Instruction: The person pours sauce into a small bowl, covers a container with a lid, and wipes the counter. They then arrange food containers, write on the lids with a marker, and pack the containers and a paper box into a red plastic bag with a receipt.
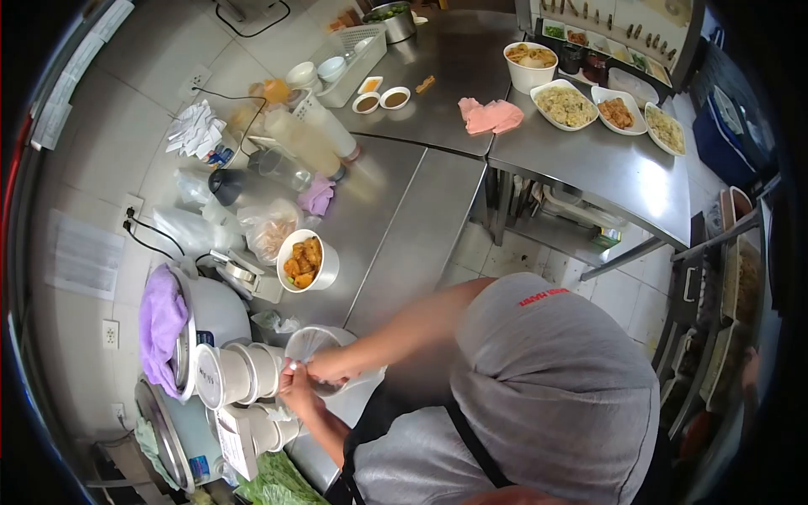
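Your left hand (299,391) and right hand (331,365) meet at the mouth of the white tub (345,333), clear plastic (308,343) showing inside its rim. The left grip has its fingers bunched near the rim; you cannot tell what it pinches. The right grip is partly hidden by your wrist, so you cannot tell whether it is closed. The tub is just beside the stacked lidded containers (220,375). Past it on the tabletop (396,227), you have a white bowl (328,268) of orange-brown food, near a purple cloth (317,195).
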